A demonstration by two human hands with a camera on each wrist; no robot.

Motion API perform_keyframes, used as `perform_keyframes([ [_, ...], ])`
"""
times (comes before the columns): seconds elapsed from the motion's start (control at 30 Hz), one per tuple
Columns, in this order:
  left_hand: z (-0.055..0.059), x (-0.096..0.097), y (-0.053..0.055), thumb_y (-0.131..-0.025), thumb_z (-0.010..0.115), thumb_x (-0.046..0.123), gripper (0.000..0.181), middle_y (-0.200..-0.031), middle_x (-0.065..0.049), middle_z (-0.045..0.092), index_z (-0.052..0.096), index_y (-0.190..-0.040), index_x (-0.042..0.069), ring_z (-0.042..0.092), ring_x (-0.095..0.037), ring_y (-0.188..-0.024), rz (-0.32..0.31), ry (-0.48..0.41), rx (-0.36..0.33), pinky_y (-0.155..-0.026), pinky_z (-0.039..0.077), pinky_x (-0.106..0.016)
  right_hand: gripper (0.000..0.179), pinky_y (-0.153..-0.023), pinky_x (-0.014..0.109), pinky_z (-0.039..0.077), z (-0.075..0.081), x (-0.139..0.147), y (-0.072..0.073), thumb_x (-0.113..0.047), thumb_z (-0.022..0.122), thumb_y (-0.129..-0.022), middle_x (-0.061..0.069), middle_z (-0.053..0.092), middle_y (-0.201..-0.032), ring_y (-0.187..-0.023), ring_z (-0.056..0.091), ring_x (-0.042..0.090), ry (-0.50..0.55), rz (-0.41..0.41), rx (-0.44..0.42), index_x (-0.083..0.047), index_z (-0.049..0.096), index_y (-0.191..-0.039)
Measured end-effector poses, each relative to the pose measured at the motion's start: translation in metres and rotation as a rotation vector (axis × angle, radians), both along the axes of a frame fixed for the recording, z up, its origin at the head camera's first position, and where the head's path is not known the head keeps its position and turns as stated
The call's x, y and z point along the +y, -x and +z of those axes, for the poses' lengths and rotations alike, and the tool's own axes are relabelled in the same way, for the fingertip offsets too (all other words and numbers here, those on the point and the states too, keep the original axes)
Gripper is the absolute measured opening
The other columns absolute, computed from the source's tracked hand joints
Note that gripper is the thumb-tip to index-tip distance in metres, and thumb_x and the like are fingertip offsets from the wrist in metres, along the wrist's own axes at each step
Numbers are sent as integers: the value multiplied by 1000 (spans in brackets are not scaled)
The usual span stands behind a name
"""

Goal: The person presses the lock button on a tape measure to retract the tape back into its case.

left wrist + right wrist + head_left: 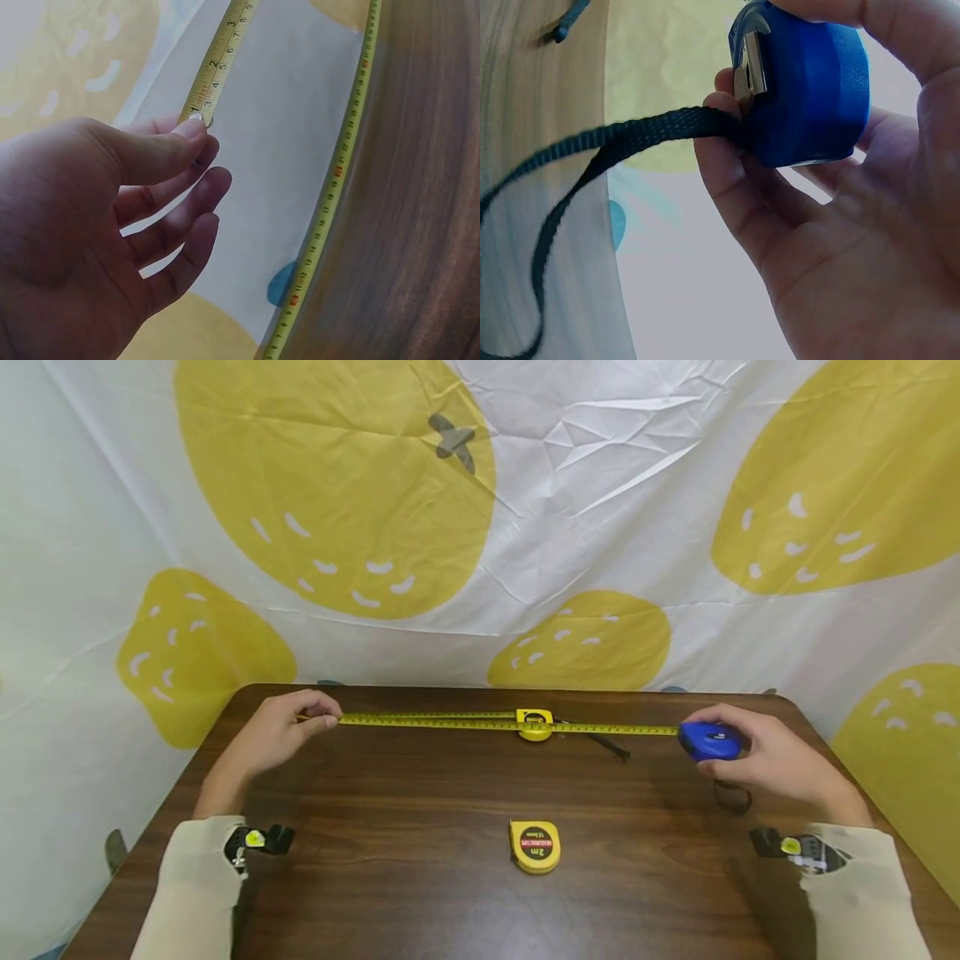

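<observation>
Holding the yellow blade taut seems the step in hand, left hand pinching its end, right hand gripping the blue case above the table; next move likely calls for steady tension.

Person wears cream fabric sleeves; each wrist carries a small black camera unit with yellow-green spot, silvery fittings.

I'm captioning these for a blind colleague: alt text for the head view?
A person's left hand pinches the end of an outstretched tape running to the blue tape measure in their right hand, above a brown table bearing two yellow tape measures.
</observation>
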State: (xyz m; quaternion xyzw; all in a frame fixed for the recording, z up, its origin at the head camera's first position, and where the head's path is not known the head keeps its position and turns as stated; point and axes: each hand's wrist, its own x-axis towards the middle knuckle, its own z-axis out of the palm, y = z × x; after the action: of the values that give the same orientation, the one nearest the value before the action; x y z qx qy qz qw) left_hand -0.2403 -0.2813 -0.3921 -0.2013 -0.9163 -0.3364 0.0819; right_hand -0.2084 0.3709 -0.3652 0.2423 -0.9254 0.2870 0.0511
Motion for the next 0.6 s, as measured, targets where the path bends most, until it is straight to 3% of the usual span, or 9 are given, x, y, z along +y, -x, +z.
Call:
perform_keyframes([
  [0.37, 11, -2, -6, -107, 75, 14, 5, -101, -2, 76, 79, -110, 12, 65, -23, -92, 32, 9, 27, -82, 51, -40, 62, -79, 25, 54, 5, 4, -1, -1, 94, -84, 11, 72, -126, -103, 64, 8, 7, 19, 66, -15, 69, -139],
  [0.6, 14, -1, -6, -107, 75, 14, 6, -101, -2, 75, 79, -111, 12, 63, -22, -90, 26, 8, 27, -80, 50, -38, 68, -82, 22, 54, 5, 3, -1, 7, 90, -84, 12, 69, -134, -108, 63, 6, 34, 53, 89, -12, 66, -144],
])
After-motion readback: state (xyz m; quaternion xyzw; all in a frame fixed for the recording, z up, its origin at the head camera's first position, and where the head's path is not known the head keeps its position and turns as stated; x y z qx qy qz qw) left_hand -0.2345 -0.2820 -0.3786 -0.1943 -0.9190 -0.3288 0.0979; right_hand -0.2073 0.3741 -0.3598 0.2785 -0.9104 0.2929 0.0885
